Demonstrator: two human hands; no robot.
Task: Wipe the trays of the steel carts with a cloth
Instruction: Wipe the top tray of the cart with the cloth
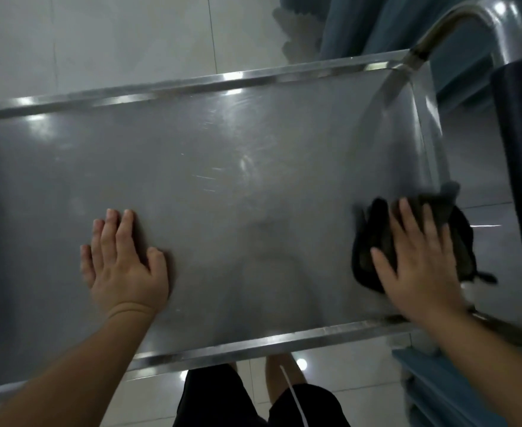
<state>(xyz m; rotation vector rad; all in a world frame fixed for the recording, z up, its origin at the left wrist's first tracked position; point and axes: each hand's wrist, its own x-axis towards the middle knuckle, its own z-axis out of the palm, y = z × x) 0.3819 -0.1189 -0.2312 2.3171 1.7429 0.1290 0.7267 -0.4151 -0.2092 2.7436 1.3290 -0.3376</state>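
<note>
A wide steel cart tray [210,167] fills the view, with a raised rim along its far and near edges. My left hand [121,257] lies flat on the tray's near left part, fingers straight and together. My right hand [420,257] presses a dark crumpled cloth [373,238] onto the tray's right end, fingers spread straight over it. The cloth reaches the tray's right rim, and a small corner of it hangs past the edge.
The cart's curved steel handle [457,23] rises at the far right corner. A dark upright post [521,167] stands right of the cart. Blue furniture [438,383] sits low at the right. Pale floor tiles [99,41] lie beyond the tray. My legs show below the near rim.
</note>
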